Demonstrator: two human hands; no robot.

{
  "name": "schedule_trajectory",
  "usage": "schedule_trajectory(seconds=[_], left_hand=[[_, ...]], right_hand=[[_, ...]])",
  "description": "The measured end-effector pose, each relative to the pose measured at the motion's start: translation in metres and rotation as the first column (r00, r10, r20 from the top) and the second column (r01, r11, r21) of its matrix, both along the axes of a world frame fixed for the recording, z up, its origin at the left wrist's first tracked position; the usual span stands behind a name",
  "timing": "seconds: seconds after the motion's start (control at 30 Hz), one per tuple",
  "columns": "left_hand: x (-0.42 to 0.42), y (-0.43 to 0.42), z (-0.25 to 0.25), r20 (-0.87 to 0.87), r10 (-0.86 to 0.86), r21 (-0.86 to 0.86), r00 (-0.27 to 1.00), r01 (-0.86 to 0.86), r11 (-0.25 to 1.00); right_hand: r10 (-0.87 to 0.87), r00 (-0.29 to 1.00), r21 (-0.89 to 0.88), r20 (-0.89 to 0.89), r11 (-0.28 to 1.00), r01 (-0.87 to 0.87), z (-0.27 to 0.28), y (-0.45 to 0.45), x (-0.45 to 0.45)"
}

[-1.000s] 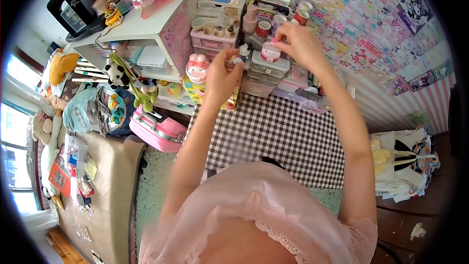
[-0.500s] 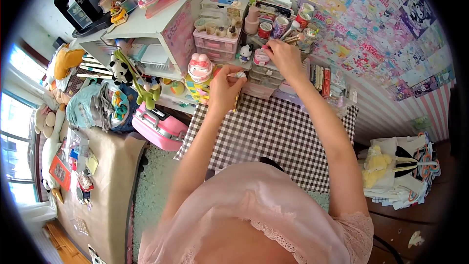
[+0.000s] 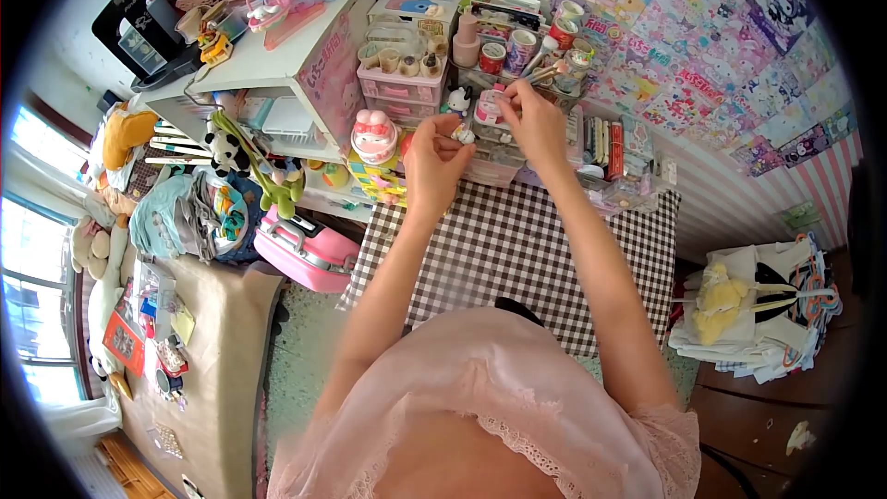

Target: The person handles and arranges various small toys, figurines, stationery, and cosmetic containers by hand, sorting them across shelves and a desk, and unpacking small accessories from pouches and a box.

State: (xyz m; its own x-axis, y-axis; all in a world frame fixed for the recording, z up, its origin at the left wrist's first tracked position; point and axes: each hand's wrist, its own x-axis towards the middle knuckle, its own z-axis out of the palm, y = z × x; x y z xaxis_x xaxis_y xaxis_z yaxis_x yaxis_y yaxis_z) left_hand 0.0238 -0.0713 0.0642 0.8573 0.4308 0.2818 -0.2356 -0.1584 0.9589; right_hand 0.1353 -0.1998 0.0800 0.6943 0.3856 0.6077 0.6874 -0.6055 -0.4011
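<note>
My left hand is closed in a pinch on a small white figurine, in front of the small clear drawer unit. On top of that unit stands a round pink-and-white figurine. My right hand has its thumb and bent fingers at the right edge of this pink one; the exact contact is partly hidden. A white figurine with dark ears stands just left of it. Left of my left hand, a pink-and-white bunny-eared figure sits on a yellow box.
Behind the hands are a pink drawer box, rolls of tape and a pink bottle. Upright books stand at right. A checkered cloth covers the table; a pink suitcase is at left.
My left hand has shifted slightly right with the white figurine, closer to my right hand. My right hand has come slightly lower beside the pink-and-white figurine. The head view has shifted a little.
</note>
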Motion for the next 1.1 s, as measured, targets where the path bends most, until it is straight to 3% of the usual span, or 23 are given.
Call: schedule_trajectory(seconds=[0.03,0.07,0.1,0.13,0.27,0.37,0.5,0.57,0.63,0.73,0.8,1.1], left_hand=[[0.001,0.0,0.0,0.011,-0.002,-0.017,1.0,0.002,1.0],[0.002,-0.001,-0.001,0.008,-0.001,-0.019,1.0,0.001,1.0],[0.002,-0.004,-0.002,0.051,0.022,-0.042,0.998,-0.02,0.999],[0.003,-0.006,-0.004,0.091,0.046,-0.067,0.995,-0.04,0.997],[0.002,-0.019,-0.002,0.145,0.076,-0.012,0.986,-0.075,0.997],[0.003,-0.025,-0.009,0.158,0.095,0.06,0.983,-0.105,0.993],[-0.003,-0.032,-0.016,0.165,0.086,0.005,0.982,-0.088,0.996],[-0.014,-0.035,-0.021,0.046,0.02,-0.014,0.999,-0.019,1.0],[-0.022,-0.04,-0.034,0.037,0.029,0.001,0.999,-0.029,1.0],[-0.031,-0.045,-0.041,-0.011,0.019,0.034,1.0,-0.018,0.999],[-0.035,-0.044,-0.041,-0.029,0.019,0.019,0.999,-0.018,1.0],[-0.039,-0.024,-0.041,-0.06,0.146,0.028,0.987,-0.145,0.989]], right_hand=[[0.0,1.0,-0.001,-0.001,1.0,0.0,-0.002,0.0,-0.007],[0.161,0.958,0.194,-0.236,0.974,-0.116,-0.005,0.0,-0.016],[0.348,0.839,0.401,-0.419,0.9,-0.173,-0.008,0.0,-0.025],[0.347,0.836,0.398,-0.425,0.901,-0.171,-0.01,0.001,-0.033],[0.582,0.661,0.679,-0.473,0.719,-0.147,-0.014,0.004,-0.059],[0.582,0.658,0.696,-0.477,0.708,-0.122,-0.018,0.0,-0.057],[0.515,0.699,0.661,-0.496,0.746,-0.08,-0.017,-0.01,-0.051],[0.431,0.765,0.652,-0.477,0.758,-0.02,-0.022,-0.016,-0.045],[0.445,0.781,0.689,-0.439,0.724,-0.025,-0.03,-0.015,-0.041],[0.321,0.804,0.545,-0.501,0.838,0.006,-0.025,-0.013,-0.043],[0.268,0.883,0.434,-0.386,0.897,-0.082,-0.023,-0.004,-0.045],[0.249,0.918,0.355,-0.309,0.925,-0.131,-0.036,0.025,-0.043]])
